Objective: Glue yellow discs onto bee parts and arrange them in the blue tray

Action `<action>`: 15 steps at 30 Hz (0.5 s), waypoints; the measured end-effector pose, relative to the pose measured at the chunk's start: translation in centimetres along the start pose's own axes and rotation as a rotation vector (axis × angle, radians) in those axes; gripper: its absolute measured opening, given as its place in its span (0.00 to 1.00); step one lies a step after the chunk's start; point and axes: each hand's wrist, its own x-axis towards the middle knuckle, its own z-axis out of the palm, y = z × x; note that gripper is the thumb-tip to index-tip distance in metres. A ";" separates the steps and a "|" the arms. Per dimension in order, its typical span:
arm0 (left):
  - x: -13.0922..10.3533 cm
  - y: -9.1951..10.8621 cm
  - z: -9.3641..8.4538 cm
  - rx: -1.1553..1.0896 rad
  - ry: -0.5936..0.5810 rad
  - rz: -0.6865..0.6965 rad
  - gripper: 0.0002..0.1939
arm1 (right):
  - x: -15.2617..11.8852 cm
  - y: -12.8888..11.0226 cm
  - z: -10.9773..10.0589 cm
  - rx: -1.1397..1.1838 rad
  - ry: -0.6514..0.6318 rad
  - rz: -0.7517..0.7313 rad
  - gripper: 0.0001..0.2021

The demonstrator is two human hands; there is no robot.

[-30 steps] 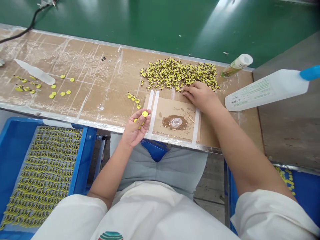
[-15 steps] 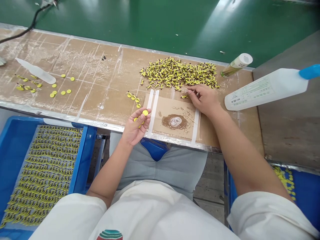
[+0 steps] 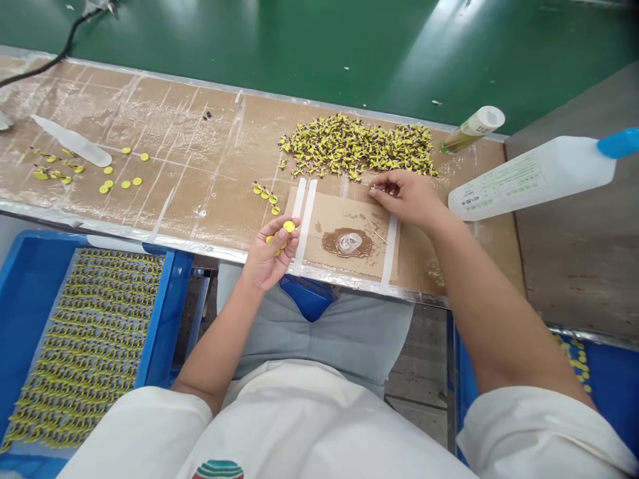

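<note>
My left hand (image 3: 271, 255) is closed around several round yellow discs, with one disc (image 3: 289, 227) pinched between thumb and fingertips. More discs show in its palm. My right hand (image 3: 407, 197) is closed in a pinch just in front of a large pile of small yellow-and-black pieces (image 3: 357, 146); what its fingertips hold is hidden. Below that hand lies a taped cardboard sheet (image 3: 327, 209) with a wet puddle of clear liquid (image 3: 349, 243) and a thin stick (image 3: 380, 236). Beside my left hand are several discs with dark pieces on them (image 3: 265, 194).
A white bottle with a blue cap (image 3: 534, 179) and a clear tube of sticks (image 3: 473, 130) stand at right. Loose yellow discs (image 3: 126, 184) and a white pointed applicator (image 3: 72, 141) lie at left. Blue bins (image 3: 167, 299) flank me, the left one holding rows of yellow pieces.
My right hand has shifted slightly left and its fingers have drawn together. The small yellow-and-black piece below its fingertips no longer shows on the table. My left hand stays nearly still.
</note>
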 end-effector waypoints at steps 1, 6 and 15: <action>0.0 0.0 0.0 0.009 0.012 -0.003 0.13 | -0.3 0.0 0.0 0.034 0.049 0.035 0.10; 0.0 -0.1 0.0 0.024 0.044 -0.001 0.12 | -2.2 0.0 0.4 0.109 0.236 0.137 0.11; 0.0 -0.3 -0.2 0.031 0.018 0.019 0.14 | -4.9 0.2 1.0 -0.141 0.220 -0.019 0.13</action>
